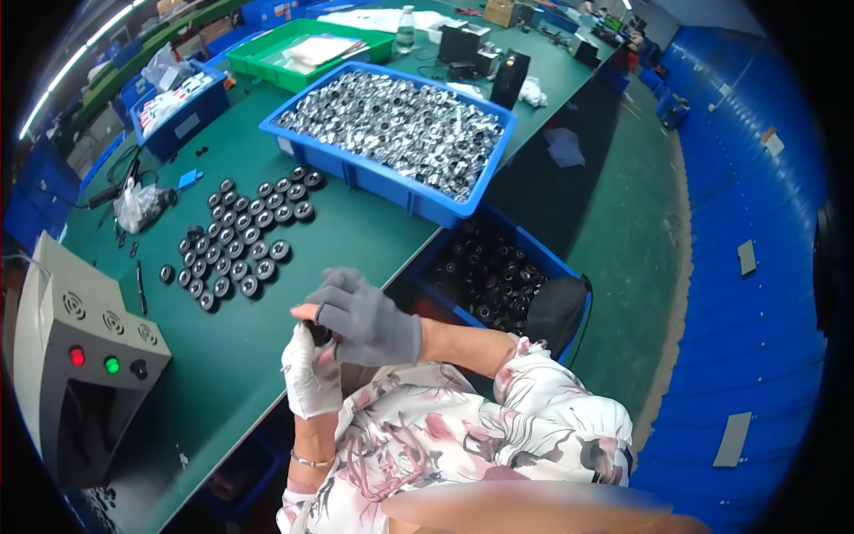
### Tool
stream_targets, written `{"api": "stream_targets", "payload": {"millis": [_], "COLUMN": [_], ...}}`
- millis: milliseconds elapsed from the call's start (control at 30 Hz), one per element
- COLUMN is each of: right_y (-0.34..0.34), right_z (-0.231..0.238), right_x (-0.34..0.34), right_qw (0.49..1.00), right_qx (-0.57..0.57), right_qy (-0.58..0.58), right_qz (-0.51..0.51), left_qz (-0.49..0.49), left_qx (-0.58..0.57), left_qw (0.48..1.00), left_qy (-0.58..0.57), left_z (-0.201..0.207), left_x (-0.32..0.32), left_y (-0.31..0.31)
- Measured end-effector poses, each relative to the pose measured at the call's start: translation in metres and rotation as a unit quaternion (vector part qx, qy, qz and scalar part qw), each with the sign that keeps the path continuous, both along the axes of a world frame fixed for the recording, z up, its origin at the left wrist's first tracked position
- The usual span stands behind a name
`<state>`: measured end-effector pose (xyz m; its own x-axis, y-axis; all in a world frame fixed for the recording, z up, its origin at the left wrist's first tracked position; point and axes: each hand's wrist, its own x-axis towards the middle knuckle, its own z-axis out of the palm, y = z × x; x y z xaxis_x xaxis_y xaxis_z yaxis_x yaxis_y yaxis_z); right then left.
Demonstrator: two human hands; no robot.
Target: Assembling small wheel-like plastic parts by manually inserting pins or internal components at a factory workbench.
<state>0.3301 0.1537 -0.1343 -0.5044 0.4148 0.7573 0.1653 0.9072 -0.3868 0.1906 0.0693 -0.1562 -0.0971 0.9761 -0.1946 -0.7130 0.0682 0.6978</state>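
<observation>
My left hand (311,376), in a white glove, is closed around a small black round part (318,334). Over the same part bends my right hand (369,319), in a grey glove with bare fingertips, its thumb and fingers pressed against it. Most of the part is hidden by the gloves. Just beyond my hands, on the green table (356,236), several black wheel-like parts (237,245) lie in loose rows, each with a pale centre. Farther off stands a blue bin (356,172) heaped with shiny silver metal caps (391,125).
Below the table edge at right, a second blue bin (569,267) holds black round parts (489,280). A beige machine (107,311) with red and green buttons stands at left. A green tray (245,60), a bottle (406,31) and a pen (140,287) are on the table.
</observation>
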Motion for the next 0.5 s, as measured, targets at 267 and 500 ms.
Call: {"api": "stream_targets", "payload": {"millis": [267, 500], "right_y": [0.015, -0.003], "right_z": [0.001, -0.015], "right_x": [0.017, 0.018], "right_qw": [0.997, 0.768], "right_qx": [-0.065, -0.598], "right_qy": [-0.009, 0.160], "right_qz": [0.038, 0.161], "left_qz": [-0.052, 0.004], "left_qx": [-0.019, -0.026], "left_qw": [0.994, 1.000], "left_qy": [0.096, -0.017], "left_z": [-0.006, 0.005], "left_x": [0.004, 0.005], "left_y": [0.012, 0.010]}}
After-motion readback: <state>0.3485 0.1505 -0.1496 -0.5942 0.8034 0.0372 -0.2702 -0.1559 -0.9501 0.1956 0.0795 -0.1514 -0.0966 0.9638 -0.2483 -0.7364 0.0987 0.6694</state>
